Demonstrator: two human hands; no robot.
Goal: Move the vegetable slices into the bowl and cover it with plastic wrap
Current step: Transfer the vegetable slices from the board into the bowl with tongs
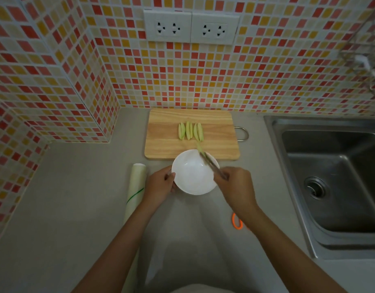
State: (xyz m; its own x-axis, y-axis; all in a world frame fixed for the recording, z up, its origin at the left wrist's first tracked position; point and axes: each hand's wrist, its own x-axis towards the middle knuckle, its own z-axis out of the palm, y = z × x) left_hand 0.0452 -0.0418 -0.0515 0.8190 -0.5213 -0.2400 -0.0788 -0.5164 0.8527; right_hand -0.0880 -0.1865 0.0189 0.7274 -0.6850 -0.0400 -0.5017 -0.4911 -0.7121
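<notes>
Nearest me, one orange loop (pixel 237 221) lies on the counter (pixel 76 208). One roll of plastic wrap (pixel 135 191) lies left, no writing legible. The left hand (pixel 160 185) grips the one white bowl (pixel 194 175); the right hand (pixel 237 187) pinches tongs (pixel 212 164) closed on one green slice (pixel 200 148). About six slices (pixel 190 131) wait on the cutting board (pixel 171 144).

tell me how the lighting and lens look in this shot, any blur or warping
Head view: dim and even, soft shadows beneath the forearms; wide-angle lens bows the tiled wall and sink; tongs in the right hand are motion-blurred, while the bowl and cutting board stay sharp.
</notes>
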